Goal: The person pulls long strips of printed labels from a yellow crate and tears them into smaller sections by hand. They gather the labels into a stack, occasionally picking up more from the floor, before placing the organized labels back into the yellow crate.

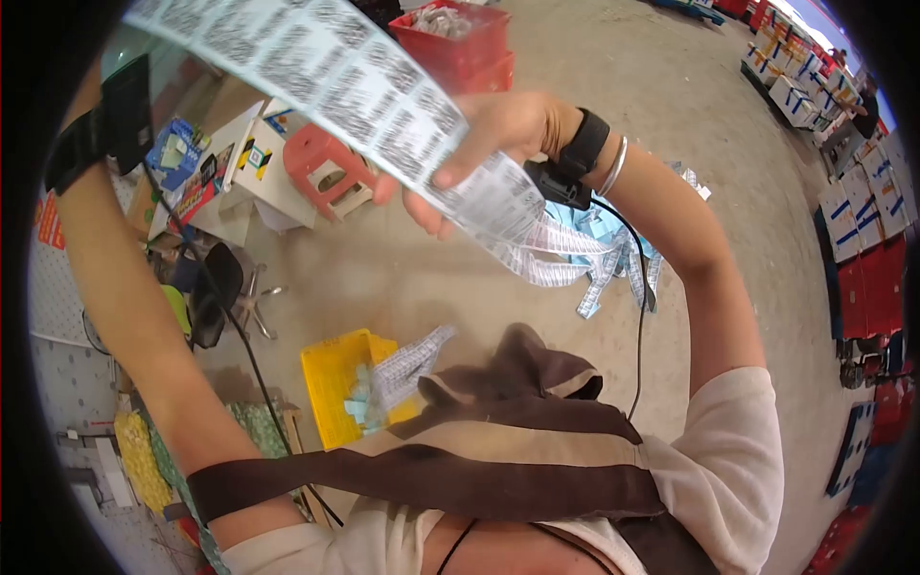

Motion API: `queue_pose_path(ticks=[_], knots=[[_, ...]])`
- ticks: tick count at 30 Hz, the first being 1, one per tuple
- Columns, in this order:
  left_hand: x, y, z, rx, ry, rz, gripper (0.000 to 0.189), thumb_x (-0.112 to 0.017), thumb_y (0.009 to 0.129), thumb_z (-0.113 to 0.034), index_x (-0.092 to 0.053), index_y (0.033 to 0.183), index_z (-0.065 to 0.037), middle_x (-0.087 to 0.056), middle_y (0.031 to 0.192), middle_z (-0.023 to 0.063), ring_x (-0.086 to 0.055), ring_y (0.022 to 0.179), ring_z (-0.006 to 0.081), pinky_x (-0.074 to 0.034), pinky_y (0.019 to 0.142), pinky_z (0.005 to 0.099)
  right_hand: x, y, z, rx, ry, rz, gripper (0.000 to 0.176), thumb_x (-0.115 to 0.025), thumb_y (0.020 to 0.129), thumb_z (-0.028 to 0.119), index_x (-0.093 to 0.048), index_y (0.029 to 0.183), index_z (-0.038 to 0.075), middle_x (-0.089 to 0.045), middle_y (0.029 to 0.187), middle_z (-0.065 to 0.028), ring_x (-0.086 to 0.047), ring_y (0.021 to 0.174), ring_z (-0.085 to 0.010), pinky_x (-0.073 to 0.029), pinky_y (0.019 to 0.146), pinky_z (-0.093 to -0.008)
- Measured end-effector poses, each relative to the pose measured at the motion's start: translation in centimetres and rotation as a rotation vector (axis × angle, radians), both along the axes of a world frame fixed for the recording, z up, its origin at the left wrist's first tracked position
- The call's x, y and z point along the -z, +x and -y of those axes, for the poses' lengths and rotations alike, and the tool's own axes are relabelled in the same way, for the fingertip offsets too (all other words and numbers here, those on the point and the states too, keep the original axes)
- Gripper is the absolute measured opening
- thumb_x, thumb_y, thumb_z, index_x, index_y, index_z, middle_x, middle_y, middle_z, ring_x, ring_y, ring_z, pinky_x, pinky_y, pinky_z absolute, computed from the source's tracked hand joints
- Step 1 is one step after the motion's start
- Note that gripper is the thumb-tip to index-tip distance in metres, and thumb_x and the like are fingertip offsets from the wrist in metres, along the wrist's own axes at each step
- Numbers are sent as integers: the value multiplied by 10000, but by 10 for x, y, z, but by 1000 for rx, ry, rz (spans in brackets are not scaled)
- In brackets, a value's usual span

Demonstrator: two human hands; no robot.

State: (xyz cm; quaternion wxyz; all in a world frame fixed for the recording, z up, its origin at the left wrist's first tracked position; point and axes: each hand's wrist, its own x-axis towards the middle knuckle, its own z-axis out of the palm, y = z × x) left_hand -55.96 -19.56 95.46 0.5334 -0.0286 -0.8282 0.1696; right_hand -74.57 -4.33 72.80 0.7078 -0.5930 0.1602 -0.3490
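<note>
A long strip of printed labels (364, 86) runs diagonally from the top left to the middle of the view. My right hand (479, 153) grips its lower end, thumb on top and fingers beneath. Past that hand, narrower printed strips (551, 264) trail down towards a pile of pale blue and white strips (599, 225) on the floor. My left forearm reaches up along the left side, with a black strap at the wrist; the left hand itself is out of the frame.
A yellow crate (331, 388) with paper strips stands low in front of me. A red stool (326, 163) and a white table (240, 187) are at the left, red crates (470, 43) at the top. Stacked boxes (872, 196) and a person (862, 105) are far right.
</note>
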Motion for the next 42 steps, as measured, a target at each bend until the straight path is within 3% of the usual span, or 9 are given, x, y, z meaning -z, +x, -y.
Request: queue_pose_path(ticks=[2, 6, 27, 30, 32, 35, 37, 41, 42], knots=[[1, 28, 34, -739, 108, -112, 374, -549, 777, -377, -594, 874, -18, -615, 829, 176, -596, 713, 256, -477, 571, 375, 20, 3, 9, -24, 156, 6, 478, -583, 727, 60, -407, 1150, -77, -585, 886, -158, -587, 801, -205, -492, 713, -318], [16, 67, 83, -415, 269, -48, 391, -543, 778, -353, -563, 955, -5, -590, 888, 182, -574, 781, 270, -458, 640, 355, 59, 9, 8, -51, 359, -42, 466, -593, 724, 76, -429, 1136, -68, -590, 887, -135, -580, 810, -192, -481, 709, -288], [155, 313, 434, -1010, 819, 441, 573, -483, 798, -301, -349, 1236, 42, -433, 1205, 194, -445, 1086, 232, -317, 926, 288, 76, -123, -10, 18, 389, -272, 319, -514, 784, 109, -484, 1036, -83, -559, 730, -92, -572, 654, -145, -524, 643, -295], [120, 306, 466, -1149, 109, 711, 598, -499, 792, -410, -424, 1173, 45, -480, 1176, 154, -460, 1060, 221, -328, 909, 292, 71, -133, -13, 99, 381, -414, 314, -495, 801, 119, -479, 1051, -70, -557, 744, -83, -573, 652, -124, -508, 590, -218], [129, 220, 397, -857, -6, 41, 515, -499, 807, -385, -501, 1108, 32, -526, 1115, 153, -482, 1036, 204, -349, 883, 300, 78, -149, -4, 353, 191, -411, 305, -470, 817, 121, -479, 1062, -62, -559, 773, -87, -578, 683, -132, -490, 584, -216], [183, 6, 137, -237, 1409, 257, 456, -369, 882, -394, -579, 962, 2, -570, 1023, 141, -523, 970, 186, -387, 848, 316, 74, -155, 14, 410, 428, -36, 271, -503, 791, 73, -474, 1035, -41, -573, 822, -103, -581, 699, -188, -498, 640, -285], [242, -61, 14, 396, 1847, 963, 712, -189, 842, -589, -544, 992, 9, -580, 968, 125, -544, 939, 203, -401, 854, 315, 81, -167, 34, 255, 488, 233, 254, -484, 795, -12, -477, 1048, -35, -594, 855, -134, -612, 740, -216, -526, 681, -313], [284, -157, -54, 514, 2503, 529, 776, -162, 825, -610, -323, 1244, 23, -530, 1078, 150, -524, 972, 246, -359, 905, 356, 65, -156, 39, 204, 415, 85, 232, -478, 805, 11, -503, 1018, -77, -609, 868, -163, -622, 736, -196, -531, 617, -274], [297, -175, -28, 1190, 2360, 807, 684, -242, 837, -574, -400, 1182, -4, -550, 1051, 128, -527, 961, 214, -372, 870, 340, 65, -152, 38, 207, 415, 87, 232, -478, 805, 11, -503, 1018, -77, -609, 868, -163, -622, 736, -196, -531, 617, -274]])
